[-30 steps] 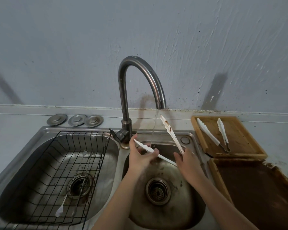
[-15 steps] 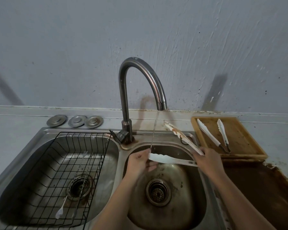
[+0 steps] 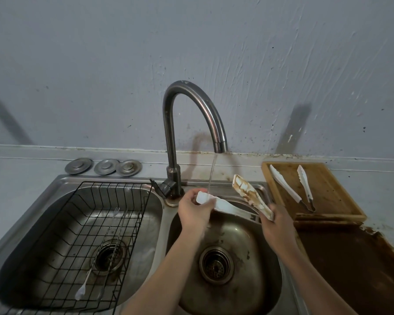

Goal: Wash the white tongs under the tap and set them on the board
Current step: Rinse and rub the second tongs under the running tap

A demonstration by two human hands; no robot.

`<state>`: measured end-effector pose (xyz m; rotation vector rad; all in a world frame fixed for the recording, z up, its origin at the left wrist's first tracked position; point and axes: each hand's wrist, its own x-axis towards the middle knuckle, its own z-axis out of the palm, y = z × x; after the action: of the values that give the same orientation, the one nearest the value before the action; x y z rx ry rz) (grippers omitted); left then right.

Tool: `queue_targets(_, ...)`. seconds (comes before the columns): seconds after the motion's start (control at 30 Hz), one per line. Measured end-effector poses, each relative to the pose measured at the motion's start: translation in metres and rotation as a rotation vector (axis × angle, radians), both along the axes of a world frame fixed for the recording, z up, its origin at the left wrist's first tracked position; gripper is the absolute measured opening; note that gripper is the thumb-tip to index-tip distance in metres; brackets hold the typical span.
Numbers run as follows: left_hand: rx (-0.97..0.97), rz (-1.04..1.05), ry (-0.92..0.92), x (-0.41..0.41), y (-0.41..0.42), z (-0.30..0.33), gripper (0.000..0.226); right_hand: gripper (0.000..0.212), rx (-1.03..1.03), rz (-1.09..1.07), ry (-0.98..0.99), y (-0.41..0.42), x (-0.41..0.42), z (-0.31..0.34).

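White tongs (image 3: 231, 208) are spread open over the right sink basin (image 3: 255, 283). My left hand (image 3: 195, 212) pinches the tip of the lower arm, right under the thin stream from the curved tap (image 3: 191, 105). My right hand (image 3: 276, 226) grips the hinge end. The upper arm (image 3: 248, 193) points up and left and carries brown stains. A wooden board (image 3: 328, 192) sits to the right of the sink with a second pair of white tongs (image 3: 291, 187) lying on it.
The left basin holds a black wire rack (image 3: 96, 228) with a few thin utensils in it. Three metal sink plugs (image 3: 104, 166) lie behind it on the counter. A brown stained surface (image 3: 350, 269) lies at the right front.
The tongs have dropped lower and turned flatter, so the lower arm's tip is now under the stream. My right hand shifted right toward the board. My left hand rose to pinch that tip.
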<state>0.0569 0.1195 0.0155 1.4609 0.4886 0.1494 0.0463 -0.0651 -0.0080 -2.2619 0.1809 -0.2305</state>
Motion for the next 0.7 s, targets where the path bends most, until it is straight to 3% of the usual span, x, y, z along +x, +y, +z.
queue_targets(0.1, -0.157, -0.067, -0.004, 0.001, 0.002, -0.003, 0.026, 0.012, 0.011, 0.055, 0.020, -0.001, -0.001, 0.002)
queue_targets(0.2, -0.242, -0.108, -0.005, 0.006, 0.011, -0.001, 0.017, 0.017, 0.080, 0.267, 0.144, 0.000, -0.008, 0.015)
queue_targets(0.27, -0.184, -0.151, 0.013, 0.008, 0.016, 0.002, 0.019, 0.035, 0.099, 0.452, 0.260, 0.001, -0.013, 0.021)
queue_targets(0.33, -0.110, -0.197, 0.047, 0.009, 0.021, 0.003, 0.025, 0.025, 0.076, 0.536, 0.329, 0.004, -0.017, 0.029)
queue_targets(0.37, -0.064, -0.220, 0.066, 0.008, 0.023, 0.003, 0.027, 0.025, 0.110, 0.526, 0.366, 0.006, -0.017, 0.032)
queue_targets(0.43, 0.074, -0.275, 0.090, 0.010, 0.028, -0.004, 0.030, 0.056, 0.161, 0.461, 0.439, 0.011, -0.015, 0.033)
queue_targets(0.53, 0.285, -0.241, 0.054, 0.005, 0.035, -0.010, 0.034, 0.071, -0.057, 0.430, 0.396, 0.015, -0.009, 0.022)
queue_targets(0.6, 0.214, -0.187, -0.007, 0.002, 0.040, -0.015, 0.034, 0.073, -0.183, 0.406, 0.367, 0.015, -0.007, 0.014)
queue_targets(0.7, -0.066, -0.259, -0.029, -0.006, 0.039, -0.016, 0.029, 0.071, -0.259, 0.374, 0.378, 0.015, -0.006, 0.005)
